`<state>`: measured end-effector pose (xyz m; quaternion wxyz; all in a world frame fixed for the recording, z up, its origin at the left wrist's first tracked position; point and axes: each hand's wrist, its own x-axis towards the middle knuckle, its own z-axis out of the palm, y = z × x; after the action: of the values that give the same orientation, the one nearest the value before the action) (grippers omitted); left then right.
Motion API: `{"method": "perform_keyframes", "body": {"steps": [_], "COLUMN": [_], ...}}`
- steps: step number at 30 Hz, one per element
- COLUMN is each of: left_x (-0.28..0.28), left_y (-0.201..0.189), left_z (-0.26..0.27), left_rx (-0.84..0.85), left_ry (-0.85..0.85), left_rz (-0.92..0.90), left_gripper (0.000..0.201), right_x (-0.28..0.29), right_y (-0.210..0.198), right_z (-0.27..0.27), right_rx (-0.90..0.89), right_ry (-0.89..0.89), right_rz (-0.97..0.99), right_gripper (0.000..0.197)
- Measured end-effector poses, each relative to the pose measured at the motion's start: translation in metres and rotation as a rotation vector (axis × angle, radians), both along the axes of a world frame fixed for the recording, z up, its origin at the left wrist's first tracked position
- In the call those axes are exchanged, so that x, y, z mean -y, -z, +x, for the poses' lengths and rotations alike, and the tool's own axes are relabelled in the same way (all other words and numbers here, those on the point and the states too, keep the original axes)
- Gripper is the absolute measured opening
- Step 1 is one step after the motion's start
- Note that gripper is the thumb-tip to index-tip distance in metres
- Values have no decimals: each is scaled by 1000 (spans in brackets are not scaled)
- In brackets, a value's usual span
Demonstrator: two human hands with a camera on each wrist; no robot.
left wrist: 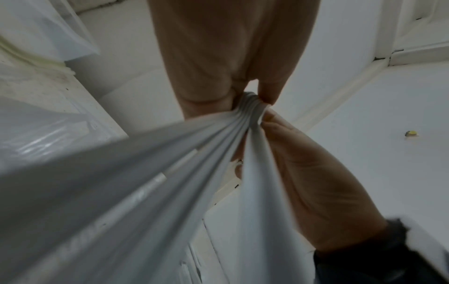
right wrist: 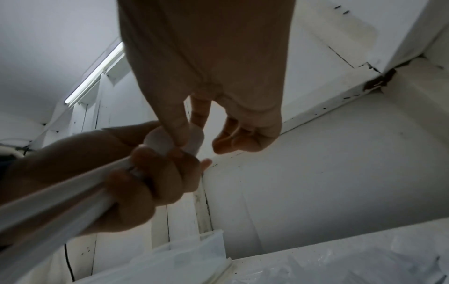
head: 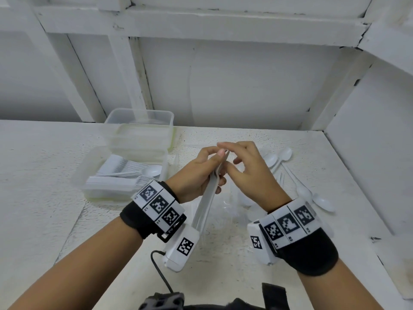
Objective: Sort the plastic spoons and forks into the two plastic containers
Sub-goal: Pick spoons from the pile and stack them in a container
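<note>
A stack of white plastic cutlery (head: 206, 199) is gripped upright – loose spoons (head: 282, 156) (also white) lie right, containers (head: 125, 171) left.

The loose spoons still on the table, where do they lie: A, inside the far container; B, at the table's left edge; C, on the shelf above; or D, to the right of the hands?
D: the loose spoons lie on the table to the right of the right hand, none at the other places.

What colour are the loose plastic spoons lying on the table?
White plastic spoons, clearest in the head view.
</note>
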<state>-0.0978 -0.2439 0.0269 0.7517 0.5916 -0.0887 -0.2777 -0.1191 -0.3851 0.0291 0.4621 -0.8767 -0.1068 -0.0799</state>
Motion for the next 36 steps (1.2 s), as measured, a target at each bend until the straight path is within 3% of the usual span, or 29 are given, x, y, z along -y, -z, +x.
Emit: {"method": "perform_keyframes", "body": {"steps": [4, 9, 13, 16, 21, 25, 30, 34, 36], "left_x": [-15, -39, -64, -77, -95, -109, -125, -137, -144], "left_y": [-1, -4, 0, 6, 7, 9, 8, 9, 10], "left_z": [-4, -11, -14, -13, -9, -6, -6, -4, -4], "left_rx": [-16, -37, 255, 458, 585, 673, 736, 753, 749], "left_ry": [45, 66, 136, 105, 211, 241, 294, 275, 239], "left_rz": [22, 126, 553, 779, 974, 1068, 1088, 1062, 1035], "left_gripper": [59, 57, 15, 17, 22, 28, 28, 28, 37], "right_x": [-7, -17, -22, -28, -39, -50, -72, -85, -90], "right_y": [-3, -8, -9, -2, 10, 12, 15, 22, 25], "right_z": [4, 14, 18, 16, 9, 3, 2, 3, 6], "right_rx": [125, 127, 204, 190, 121, 242, 334, 334, 299], "right_ry": [-75, -134, -6, 44, 2, -145, -262, -306, -310], "right_rz": [-69, -148, -152, -176, -305, -507, -632, -600, -581], "right_gripper": [16, 13, 8, 5, 21, 43, 36, 30, 28]}}
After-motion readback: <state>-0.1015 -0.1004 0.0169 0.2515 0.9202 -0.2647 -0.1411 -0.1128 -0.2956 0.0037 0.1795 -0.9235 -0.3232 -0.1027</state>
